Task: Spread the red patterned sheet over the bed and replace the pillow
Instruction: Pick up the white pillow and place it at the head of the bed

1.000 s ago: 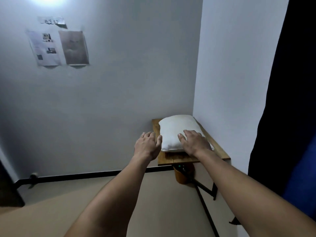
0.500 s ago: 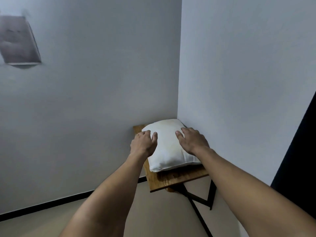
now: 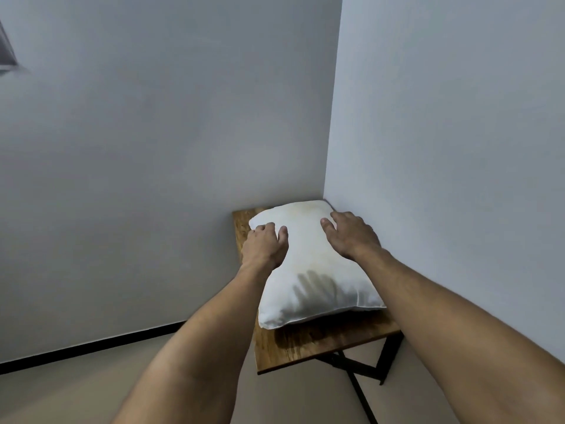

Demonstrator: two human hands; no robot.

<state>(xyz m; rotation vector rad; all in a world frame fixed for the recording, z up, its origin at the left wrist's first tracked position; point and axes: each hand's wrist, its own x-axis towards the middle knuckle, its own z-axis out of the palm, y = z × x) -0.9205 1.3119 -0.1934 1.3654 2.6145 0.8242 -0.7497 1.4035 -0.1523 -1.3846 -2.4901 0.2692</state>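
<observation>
A white pillow (image 3: 308, 270) lies on a small wooden table (image 3: 318, 344) pushed into the corner of two walls. My left hand (image 3: 265, 246) rests on the pillow's left edge with its fingers curled around the side. My right hand (image 3: 351, 235) lies on the pillow's far right part, fingers spread and bent over the top. Whether either hand has a firm grip is not clear. The red patterned sheet and the bed are out of view.
The table stands on black metal legs (image 3: 360, 368) against the right wall (image 3: 452, 148). A grey wall (image 3: 153, 148) with a black skirting strip (image 3: 91, 347) runs along the left. A paper's corner (image 3: 6, 53) hangs at the far left. Beige floor lies below.
I have come closer to the table and the view has turned right. Both hands slid further along the pillow, from its near end to its sides.
</observation>
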